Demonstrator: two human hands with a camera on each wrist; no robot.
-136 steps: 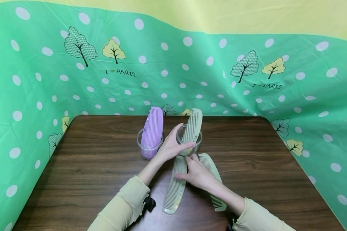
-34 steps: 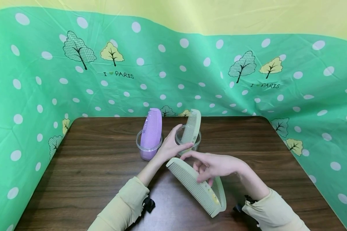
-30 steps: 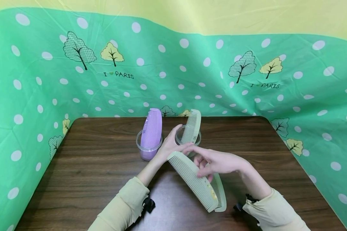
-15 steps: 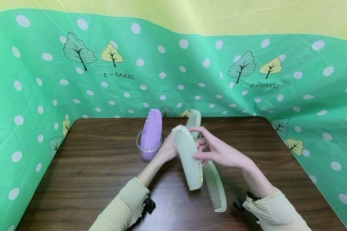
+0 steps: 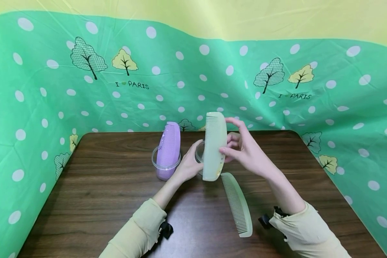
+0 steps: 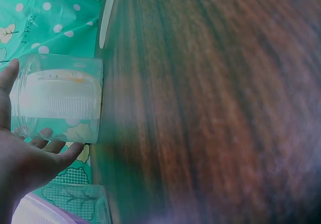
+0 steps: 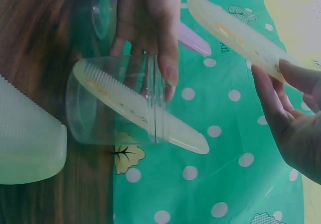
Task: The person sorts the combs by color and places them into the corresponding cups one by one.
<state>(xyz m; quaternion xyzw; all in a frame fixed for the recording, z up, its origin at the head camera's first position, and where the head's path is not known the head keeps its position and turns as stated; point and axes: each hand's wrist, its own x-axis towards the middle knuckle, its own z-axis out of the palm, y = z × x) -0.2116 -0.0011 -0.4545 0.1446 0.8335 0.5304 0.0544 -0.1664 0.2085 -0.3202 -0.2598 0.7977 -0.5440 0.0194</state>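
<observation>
My right hand point(image 5: 229, 144) pinches a pale green comb point(image 5: 214, 145) by its edge and holds it upright just above a clear cup point(image 7: 113, 101). My left hand point(image 5: 191, 163) grips that cup at the table's middle back. Inside the cup a second pale green comb point(image 7: 135, 103) leans, which the held comb hides in the head view. In the right wrist view the held comb point(image 7: 235, 35) hangs apart from the cup's mouth. A third pale green comb point(image 5: 237, 202) lies flat on the wooden table point(image 5: 100, 200), in front of my right hand.
Left of the gripped cup, a purple comb point(image 5: 170, 147) stands in another clear cup point(image 5: 165, 166). A green dotted cloth point(image 5: 67, 89) walls the table at the back and on both sides. Bare wood stretches to the left and right of my arms.
My right hand has lifted one pale green comb off the table, swung it from slanted to upright and carried it back over the cup. My left hand has kept its grip on the cup.
</observation>
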